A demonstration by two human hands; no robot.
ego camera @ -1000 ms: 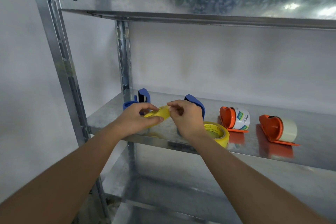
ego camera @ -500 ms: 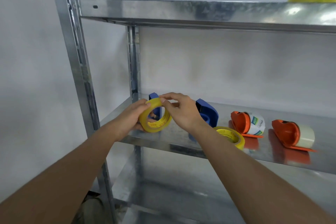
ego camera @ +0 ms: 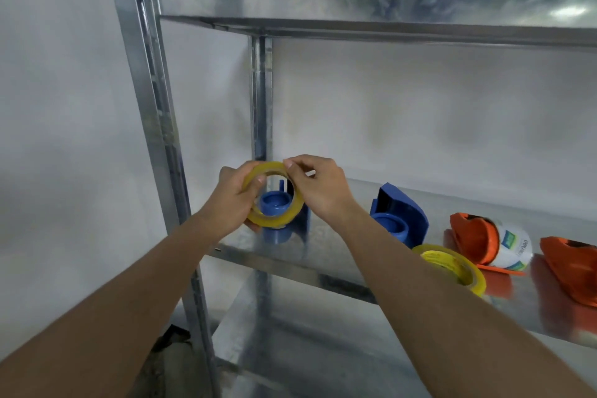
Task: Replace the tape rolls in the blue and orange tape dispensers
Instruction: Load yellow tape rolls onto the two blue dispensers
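My left hand [ego camera: 234,200] and right hand [ego camera: 318,187] both grip a yellow roll [ego camera: 274,194], held just before the blue dispenser [ego camera: 274,204] on the shelf [ego camera: 323,271].

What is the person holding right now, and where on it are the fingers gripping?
A yellow translucent tape roll, upright in front of a blue plastic dispenser. The left hand grips its left rim; the right hand pinches its top edge.

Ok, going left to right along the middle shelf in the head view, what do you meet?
Left hand → held yellow tape roll in front of an empty blue dispenser → right hand → second blue dispenser → loose yellow roll → orange dispenser with labelled roll → second orange dispenser, cut off at the frame edge.
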